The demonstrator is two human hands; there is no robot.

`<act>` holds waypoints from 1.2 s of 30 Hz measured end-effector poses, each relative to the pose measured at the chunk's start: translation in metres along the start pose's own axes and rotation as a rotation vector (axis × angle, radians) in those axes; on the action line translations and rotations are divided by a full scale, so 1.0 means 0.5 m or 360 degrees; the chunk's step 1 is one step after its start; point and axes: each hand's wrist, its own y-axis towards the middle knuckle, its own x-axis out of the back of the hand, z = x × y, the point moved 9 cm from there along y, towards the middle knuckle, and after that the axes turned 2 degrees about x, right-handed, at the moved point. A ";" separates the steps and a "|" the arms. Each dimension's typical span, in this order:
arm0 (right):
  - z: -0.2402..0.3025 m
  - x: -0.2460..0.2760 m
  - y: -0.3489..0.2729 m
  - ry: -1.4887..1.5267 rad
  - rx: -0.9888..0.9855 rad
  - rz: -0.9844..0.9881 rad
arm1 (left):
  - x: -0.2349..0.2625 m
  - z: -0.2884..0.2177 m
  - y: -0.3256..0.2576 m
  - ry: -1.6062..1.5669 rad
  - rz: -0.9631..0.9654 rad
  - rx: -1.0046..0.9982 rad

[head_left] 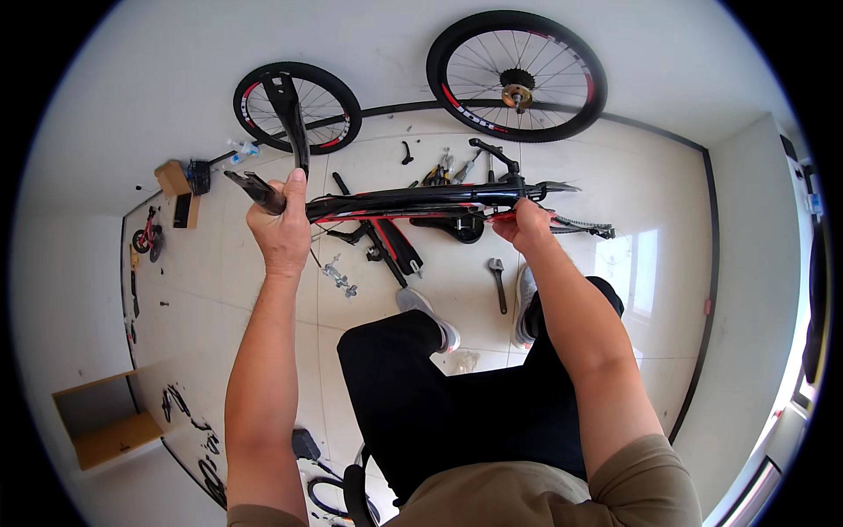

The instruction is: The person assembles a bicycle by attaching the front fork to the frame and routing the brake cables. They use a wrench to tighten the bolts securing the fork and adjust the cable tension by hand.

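A black bicycle frame (413,204) with red trim lies across in front of me, above the floor. At its left end sticks out a black two-bladed fork (290,110). My left hand (284,230) is wrapped round the fork where its blades meet the frame. At the frame's right end, my right hand (525,224) is closed, its fingertips pinched against the frame's underside. Whether a small part sits between those fingers is hidden. A chain (584,227) trails to the right of that hand. Below the frame shows a black saddle (461,230).
An adjustable wrench (499,285) lies on the floor near my shoes. Two wheels, a smaller-looking one (327,143) and one with a cassette (516,97), lean on the far wall. Several hand tools (439,171) lie beyond the frame. At left are a cardboard box (173,178) and a wooden cubby (114,439).
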 end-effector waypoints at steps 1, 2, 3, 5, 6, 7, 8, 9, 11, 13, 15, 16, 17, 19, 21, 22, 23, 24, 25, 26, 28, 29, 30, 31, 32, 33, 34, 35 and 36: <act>-0.001 -0.001 -0.001 -0.0010 -0.0003 0.0015 | 0.000 0.001 0.002 -0.0001 0.0002 -0.0010; -0.005 -0.002 -0.003 -0.0019 -0.0005 0.0030 | 0.003 0.007 0.004 -0.0003 0.0001 -0.0002; -0.005 -0.004 -0.003 -0.0029 -0.0008 0.0045 | 0.008 0.013 0.005 -0.0006 0.0001 0.0006; -0.003 -0.004 -0.003 -0.0059 0.0001 0.0048 | 0.009 0.019 0.001 0.0012 0.0012 0.0033; -0.002 -0.003 -0.003 -0.0075 0.0005 0.0048 | 0.002 0.016 0.003 -0.0003 0.0024 0.0008; 0.002 -0.008 -0.013 -0.0091 -0.0008 0.0057 | -0.002 0.013 0.004 -0.0016 0.0025 -0.0013; 0.003 -0.012 -0.025 -0.0103 -0.0022 0.0049 | -0.003 0.011 0.006 -0.0029 0.0027 -0.0035; 0.002 -0.018 -0.036 -0.0116 -0.0036 0.0040 | 0.000 0.012 0.007 -0.0039 0.0013 -0.0017; 0.006 -0.025 -0.052 -0.0197 -0.0078 0.0084 | 0.002 0.010 0.012 -0.0005 0.0022 -0.0012; 0.012 -0.022 -0.052 -0.0228 -0.0056 0.0106 | 0.004 0.012 0.016 0.0006 0.0038 -0.0013; 0.018 -0.019 -0.051 -0.0268 -0.0046 0.0123 | 0.003 0.016 0.019 -0.0009 0.0061 -0.0019; 0.020 -0.018 -0.051 -0.0296 -0.0051 0.0130 | 0.004 0.018 0.018 -0.0051 0.0071 -0.0005; 0.022 -0.018 -0.050 -0.0324 -0.0056 0.0137 | 0.006 0.018 0.015 -0.0093 0.0081 0.0009; 0.020 -0.018 -0.043 -0.0293 -0.0046 0.0124 | 0.018 0.013 0.010 -0.0061 0.0104 0.0035; 0.021 -0.012 -0.038 -0.0288 -0.0039 0.0102 | 0.019 0.011 0.006 -0.0067 0.0143 0.0015; 0.022 -0.014 -0.033 -0.0284 -0.0050 0.0125 | 0.020 0.008 0.007 -0.0066 0.0158 -0.0001; 0.025 -0.013 -0.029 -0.0280 -0.0061 0.0147 | 0.016 0.009 0.007 -0.0125 0.0173 0.0017; 0.029 -0.013 -0.026 -0.0276 -0.0072 0.0170 | 0.014 0.006 0.007 -0.0121 0.0156 0.0022; 0.032 -0.015 -0.027 -0.0310 -0.0084 0.0180 | 0.010 0.002 0.005 -0.0115 0.0136 0.0026; 0.035 -0.017 -0.031 -0.0315 -0.0079 0.0190 | 0.009 0.001 0.006 -0.0110 0.0116 0.0031; 0.041 -0.022 -0.037 -0.0322 -0.0067 0.0211 | 0.007 0.002 0.012 -0.0095 0.0124 0.0019; 0.040 -0.021 -0.034 -0.0324 -0.0078 0.0213 | 0.006 0.002 0.014 -0.0088 0.0128 0.0013; 0.038 -0.020 -0.034 -0.0329 -0.0087 0.0204 | 0.009 0.003 0.012 -0.0084 0.0127 0.0021; 0.034 -0.023 -0.035 -0.0330 -0.0095 0.0199 | 0.013 0.005 0.011 -0.0078 0.0126 0.0025; 0.030 -0.026 -0.036 -0.0332 -0.0104 0.0195 | 0.018 0.008 0.010 -0.0070 0.0124 0.0029; 0.031 -0.019 -0.037 -0.0335 -0.0093 0.0145 | 0.019 0.013 0.007 -0.0082 0.0115 0.0037; 0.028 -0.020 -0.039 -0.0335 -0.0091 0.0117 | 0.024 0.017 0.004 -0.0073 0.0096 0.0038; 0.023 -0.028 -0.039 -0.0320 -0.0094 0.0108 | 0.034 0.015 0.009 -0.0047 0.0076 0.0022; 0.022 -0.027 -0.030 -0.0326 -0.0112 0.0160 | 0.033 0.025 0.016 -0.0051 0.0092 -0.0020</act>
